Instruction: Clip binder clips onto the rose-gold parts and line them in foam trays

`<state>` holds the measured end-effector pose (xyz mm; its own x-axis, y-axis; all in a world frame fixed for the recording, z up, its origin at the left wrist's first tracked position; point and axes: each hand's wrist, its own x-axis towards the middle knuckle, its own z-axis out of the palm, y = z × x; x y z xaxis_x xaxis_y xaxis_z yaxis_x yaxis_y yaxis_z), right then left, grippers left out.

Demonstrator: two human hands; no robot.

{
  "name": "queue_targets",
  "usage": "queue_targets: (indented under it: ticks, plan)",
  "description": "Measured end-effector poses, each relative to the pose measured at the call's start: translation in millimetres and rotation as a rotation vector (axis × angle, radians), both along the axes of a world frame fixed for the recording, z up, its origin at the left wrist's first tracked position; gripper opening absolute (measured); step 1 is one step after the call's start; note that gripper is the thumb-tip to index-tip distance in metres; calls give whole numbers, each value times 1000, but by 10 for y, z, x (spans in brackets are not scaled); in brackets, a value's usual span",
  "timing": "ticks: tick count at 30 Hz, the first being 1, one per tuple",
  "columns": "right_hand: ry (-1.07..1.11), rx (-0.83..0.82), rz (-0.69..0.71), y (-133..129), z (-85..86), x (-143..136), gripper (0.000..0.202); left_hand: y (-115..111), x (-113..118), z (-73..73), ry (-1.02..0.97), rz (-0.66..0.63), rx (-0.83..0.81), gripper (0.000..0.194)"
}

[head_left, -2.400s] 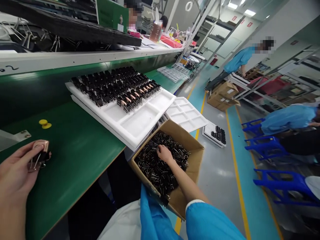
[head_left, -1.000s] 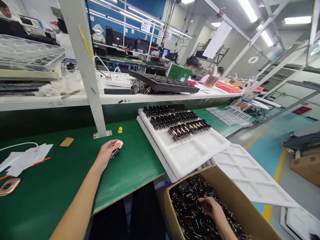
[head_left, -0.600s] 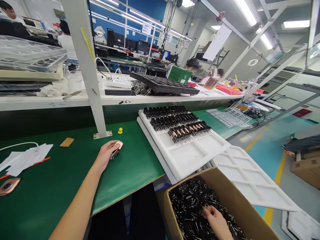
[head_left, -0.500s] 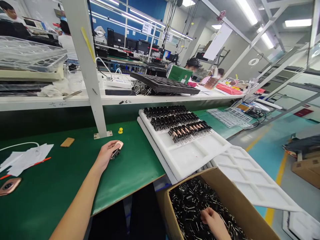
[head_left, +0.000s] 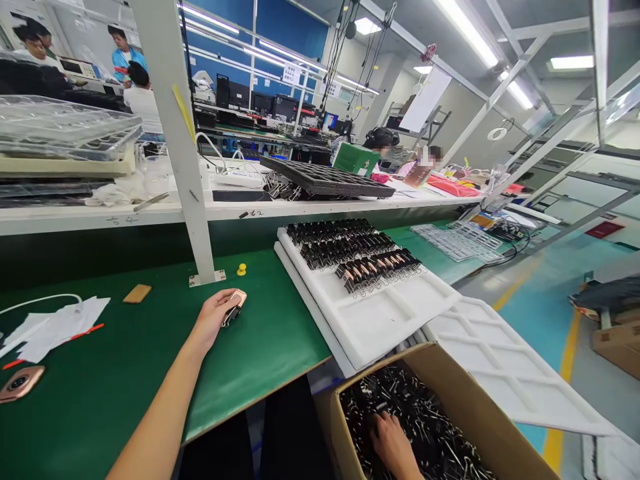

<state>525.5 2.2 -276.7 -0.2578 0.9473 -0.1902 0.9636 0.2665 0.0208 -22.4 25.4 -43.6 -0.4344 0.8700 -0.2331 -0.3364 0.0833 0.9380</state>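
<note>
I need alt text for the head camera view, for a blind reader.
A left hand holds a pink-gold part with a black clip over a green table, while the right hand reaches into a cardboard box of binder clips. Beyond the box, a white tray bears clip rows.

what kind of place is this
Most likely an electronics assembly workshop: a green-topped workbench with a white foam tray of clipped parts, a cardboard box full of black binder clips, and monitors on benches behind.
</note>
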Motion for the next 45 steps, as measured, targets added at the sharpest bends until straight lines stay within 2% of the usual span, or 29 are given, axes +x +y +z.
queue_targets:
  ticks: [3, 7, 9, 12, 15, 22, 26, 29, 32, 36, 39, 41, 42, 45]
  plan:
    - [11, 30, -26, 7, -49, 151, 28, 1, 0, 0, -1, -2, 11, 61]
    - [87, 116, -27, -88, -165, 379, 35, 1, 8, 12, 8, 1, 6, 62]
    - [123, 135, 6, -151, -214, 490, 36, 2, 11, 15, 10, 3, -2, 62]
    - [148, 71, 88, -234, -227, 611, 32, 1, 11, 11, -2, 2, -2, 62]
    - [178, 61, 19, -294, -139, 627, 36, -1, 6, -5, -13, -2, -3, 61]
    - [322, 19, -140, -344, 249, 421, 43, 4, -10, -40, 4, -6, 6, 60]
    - [486, -64, -368, -302, 413, 372, 45, 5, -5, -23, -7, 6, 3, 61]
    - [601, -74, -580, -217, 623, 346, 50, -3, 8, 4, -15, 9, -7, 62]
    - [623, -16, -691, -108, 1026, 277, 53, -11, 16, 17, 9, 4, -2, 62]
    - [643, 85, -626, 0, 1774, 88, 54, -15, 18, 15, 42, -9, -7, 63]
    - [839, 37, -594, -8, 2250, -100, 56, -18, 17, 18, 51, -8, -15, 63]
    - [1027, -53, -572, -73, 2422, -226, 56, -19, 13, 19, 45, -9, -17, 63]
    - [1110, -117, -555, -123, 2456, -288, 55, -18, 10, 16, 40, -13, -15, 63]
    - [1263, -377, -456, -331, 2377, -502, 57, -11, 0, -4, 27, -18, -4, 61]
